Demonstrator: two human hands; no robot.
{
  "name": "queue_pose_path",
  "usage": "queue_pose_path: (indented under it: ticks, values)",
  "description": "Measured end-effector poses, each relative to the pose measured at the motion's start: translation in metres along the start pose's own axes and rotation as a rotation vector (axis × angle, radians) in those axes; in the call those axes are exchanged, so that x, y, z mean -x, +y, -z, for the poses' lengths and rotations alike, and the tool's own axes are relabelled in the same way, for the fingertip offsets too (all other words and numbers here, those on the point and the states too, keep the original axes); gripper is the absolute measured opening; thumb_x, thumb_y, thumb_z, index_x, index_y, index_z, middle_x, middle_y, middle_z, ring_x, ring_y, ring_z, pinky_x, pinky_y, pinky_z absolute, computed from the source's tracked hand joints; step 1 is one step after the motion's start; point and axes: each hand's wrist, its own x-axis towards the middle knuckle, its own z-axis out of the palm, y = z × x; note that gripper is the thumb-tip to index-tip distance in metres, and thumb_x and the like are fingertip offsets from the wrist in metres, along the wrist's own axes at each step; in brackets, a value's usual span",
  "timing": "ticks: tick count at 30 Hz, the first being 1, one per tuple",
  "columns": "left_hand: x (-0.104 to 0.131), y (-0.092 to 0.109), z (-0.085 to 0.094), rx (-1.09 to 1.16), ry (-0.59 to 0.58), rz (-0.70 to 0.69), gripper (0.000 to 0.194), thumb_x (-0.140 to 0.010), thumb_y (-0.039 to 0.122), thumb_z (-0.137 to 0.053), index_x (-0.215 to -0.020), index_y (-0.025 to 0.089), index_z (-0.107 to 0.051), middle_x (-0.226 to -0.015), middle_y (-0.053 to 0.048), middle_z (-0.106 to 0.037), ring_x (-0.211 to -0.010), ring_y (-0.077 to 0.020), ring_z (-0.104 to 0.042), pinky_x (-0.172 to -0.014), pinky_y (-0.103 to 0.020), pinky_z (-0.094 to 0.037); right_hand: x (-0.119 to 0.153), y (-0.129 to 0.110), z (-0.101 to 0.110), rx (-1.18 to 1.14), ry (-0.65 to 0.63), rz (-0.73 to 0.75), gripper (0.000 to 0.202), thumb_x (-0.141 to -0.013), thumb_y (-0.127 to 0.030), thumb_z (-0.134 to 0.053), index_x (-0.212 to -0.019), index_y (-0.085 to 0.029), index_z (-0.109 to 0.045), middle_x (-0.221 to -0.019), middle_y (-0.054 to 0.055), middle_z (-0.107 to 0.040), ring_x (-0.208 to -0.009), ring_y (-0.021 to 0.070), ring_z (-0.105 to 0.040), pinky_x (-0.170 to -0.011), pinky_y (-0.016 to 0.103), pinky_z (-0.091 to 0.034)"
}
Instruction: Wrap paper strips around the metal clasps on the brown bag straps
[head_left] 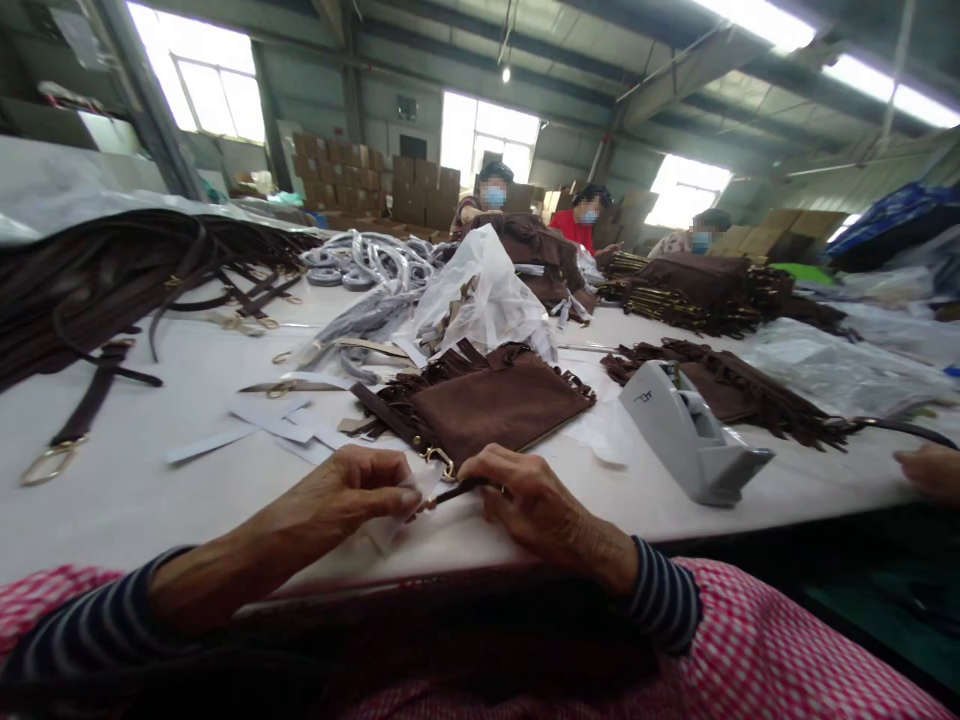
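A brown fringed bag [499, 400] lies flat on the white table in front of me, a gold clasp [439, 460] at its near corner. My left hand [360, 492] pinches a piece of thin translucent wrapping [386, 530] just left of the clasp. My right hand [525, 495] is closed on a dark narrow strap [457, 492] whose end points toward my left fingertips. The two hands are close together near the table's front edge.
A grey tape dispenser [690, 430] stands right of the bag. Dark straps [112, 270] are heaped at left, paper strips [277, 425] nearer. Plastic-wrapped pieces [367, 260] and stacked brown bags [697, 285] lie farther back. Another person's hand [930, 472] is at the right edge; several masked people are beyond.
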Motion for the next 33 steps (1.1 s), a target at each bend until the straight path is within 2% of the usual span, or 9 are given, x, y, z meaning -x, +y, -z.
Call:
queue_pose_path:
  ticks: [4, 9, 12, 16, 19, 22, 27, 33]
  values:
    - [0.009, 0.001, 0.005, 0.007, -0.014, 0.141, 0.028, -0.076, 0.044, -0.074, -0.074, 0.017, -0.066, -0.071, -0.004, -0.073, -0.06, -0.0155, -0.059, -0.056, -0.025, -0.042, -0.005, 0.001, -0.008, -0.133, -0.023, -0.056, 0.038, -0.086, -0.005, -0.061, -0.119, -0.023, -0.062, -0.102, 0.002, -0.06, -0.081, 0.0124, -0.063, -0.073, 0.022, -0.051]
    - [0.013, -0.004, 0.008, -0.012, -0.014, 0.147, 0.023, -0.077, 0.038, -0.072, -0.075, 0.016, -0.065, -0.067, -0.003, -0.072, -0.058, -0.0139, -0.057, -0.057, -0.025, -0.038, -0.006, 0.001, -0.018, 0.077, -0.024, 0.016, 0.04, -0.093, -0.004, -0.045, -0.129, -0.021, -0.055, -0.108, 0.007, -0.058, -0.088, 0.0151, -0.061, -0.081, 0.025, -0.051]
    - [0.013, -0.007, 0.009, -0.039, -0.032, 0.118, 0.021, -0.079, 0.036, -0.071, -0.073, 0.017, -0.065, -0.061, 0.0, -0.067, -0.055, -0.0123, -0.053, -0.055, -0.024, -0.035, -0.011, -0.001, -0.019, 0.157, -0.029, -0.006, 0.029, -0.1, -0.012, -0.042, -0.124, -0.02, -0.056, -0.104, 0.006, -0.059, -0.081, 0.014, -0.059, -0.075, 0.023, -0.049]
    - [0.015, -0.003, 0.007, -0.094, -0.04, 0.063, 0.019, -0.079, 0.034, -0.071, -0.071, 0.017, -0.066, -0.06, 0.003, -0.064, -0.058, -0.0125, -0.055, -0.058, -0.024, -0.04, -0.021, -0.005, -0.017, 0.197, -0.023, -0.07, 0.016, -0.103, -0.023, -0.047, -0.108, -0.019, -0.062, -0.094, 0.003, -0.059, -0.075, 0.0126, -0.058, -0.07, 0.022, -0.045]
    - [0.018, 0.003, 0.004, -0.11, -0.025, 0.11, 0.021, -0.076, 0.037, -0.072, -0.072, 0.017, -0.067, -0.06, 0.001, -0.066, -0.058, -0.0141, -0.058, -0.053, -0.023, -0.04, -0.025, -0.01, -0.017, 0.342, -0.072, -0.082, 0.015, -0.101, -0.014, -0.048, -0.107, -0.018, -0.061, -0.094, 0.003, -0.058, -0.069, 0.0121, -0.055, -0.062, 0.022, -0.039]
    - [0.02, 0.006, 0.002, -0.088, 0.001, 0.162, 0.024, -0.073, 0.038, -0.074, -0.072, 0.016, -0.067, -0.059, -0.001, -0.068, -0.053, -0.0134, -0.056, -0.048, -0.021, -0.035, -0.025, -0.013, -0.02, 0.449, -0.094, -0.078, 0.02, -0.099, -0.007, -0.046, -0.108, -0.018, -0.06, -0.094, 0.003, -0.059, -0.065, 0.0117, -0.052, -0.057, 0.023, -0.035]
    - [0.023, 0.004, 0.003, -0.025, 0.033, 0.196, 0.027, -0.068, 0.04, -0.077, -0.069, 0.015, -0.067, -0.056, -0.002, -0.068, -0.051, -0.0128, -0.055, -0.046, -0.02, -0.032, -0.023, -0.011, -0.023, 0.495, -0.095, -0.083, 0.021, -0.1, -0.008, -0.044, -0.111, -0.018, -0.06, -0.096, 0.004, -0.06, -0.066, 0.0126, -0.053, -0.058, 0.025, -0.036]
    - [0.021, 0.0, 0.002, -0.053, -0.009, 0.158, 0.026, -0.07, 0.038, -0.077, -0.072, 0.015, -0.068, -0.056, 0.0, -0.068, -0.047, -0.0099, -0.05, -0.044, -0.019, -0.03, -0.025, -0.017, -0.021, 0.544, -0.158, -0.107, 0.023, -0.1, -0.008, -0.044, -0.113, -0.018, -0.059, -0.099, 0.004, -0.061, -0.067, 0.0126, -0.053, -0.057, 0.026, -0.033]
